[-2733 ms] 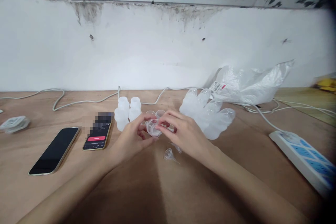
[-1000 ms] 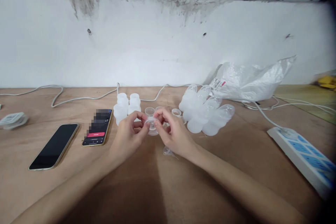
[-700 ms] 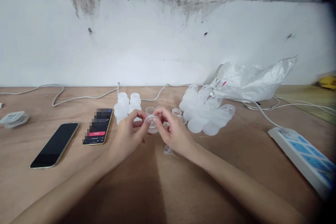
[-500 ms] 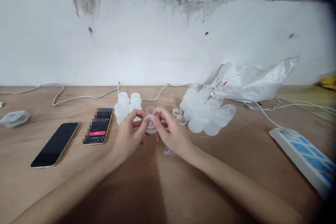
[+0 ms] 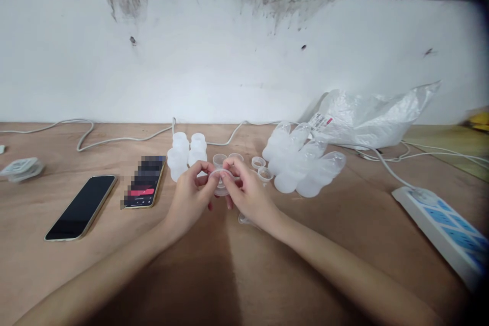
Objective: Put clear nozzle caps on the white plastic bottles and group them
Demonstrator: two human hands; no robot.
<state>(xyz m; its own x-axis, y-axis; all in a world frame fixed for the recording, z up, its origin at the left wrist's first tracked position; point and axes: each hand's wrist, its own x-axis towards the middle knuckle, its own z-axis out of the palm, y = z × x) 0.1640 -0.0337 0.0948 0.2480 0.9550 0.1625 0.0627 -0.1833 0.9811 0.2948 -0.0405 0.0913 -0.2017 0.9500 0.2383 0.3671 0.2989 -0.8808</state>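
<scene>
Between my two hands is a small clear round plastic piece with a rim [image 5: 221, 191]; its exact kind is hard to make out. My left hand [image 5: 191, 191] pinches its left side with thumb and fingers. From the right, my right hand [image 5: 250, 193] grips the same piece, and both thumbs meet on top. Just behind the fingers stand a clear round cup-like piece [image 5: 219, 158] and a second one, partly covered. Clear plastic rings [image 5: 259, 162] lie right of my right hand. Another clear piece [image 5: 243, 219] lies partly hidden under my right wrist.
Frosted white containers [image 5: 178, 160] stand in stacked-looking rows behind my left hand. More frosted pieces [image 5: 294, 163] lie in a heap at right, before a clear plastic bag [image 5: 367, 117]. Two phones lie left, one dark [image 5: 81, 209]. A power strip [image 5: 439, 224] sits far right.
Both thumbs have shifted slightly on the clear piece, which looks tilted a little differently. The hands otherwise stay in place, and the view has moved very slightly.
</scene>
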